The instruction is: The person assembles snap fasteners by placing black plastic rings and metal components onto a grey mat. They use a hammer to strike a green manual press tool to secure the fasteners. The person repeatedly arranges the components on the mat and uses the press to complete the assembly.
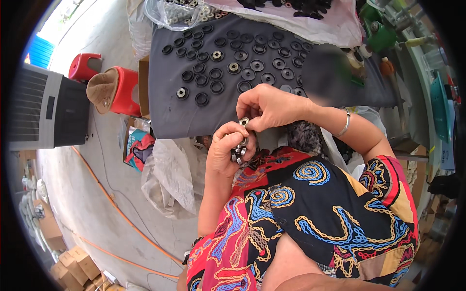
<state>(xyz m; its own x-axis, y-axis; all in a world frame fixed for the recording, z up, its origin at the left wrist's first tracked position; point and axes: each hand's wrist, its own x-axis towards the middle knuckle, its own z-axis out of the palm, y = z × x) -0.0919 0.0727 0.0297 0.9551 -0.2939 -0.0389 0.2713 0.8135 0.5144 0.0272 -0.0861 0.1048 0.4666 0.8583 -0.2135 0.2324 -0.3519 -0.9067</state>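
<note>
My left hand is curled around a small stack of metal ring bearings, close to my chest. My right hand sits just above it and pinches one metal bearing between thumb and fingertips; a silver bangle is on that wrist. Both hands hover over the near edge of a dark grey table. Several black round plastic wheels lie on it in rows. A few of them, such as one at the left, have a metal bearing in the centre.
A clear bag of metal parts and a pink sheet with black pieces lie at the table's far side. A green machine stands at the right. Left of the table are red stools, a brown hat, a grey fan unit, plastic bags and an orange cable.
</note>
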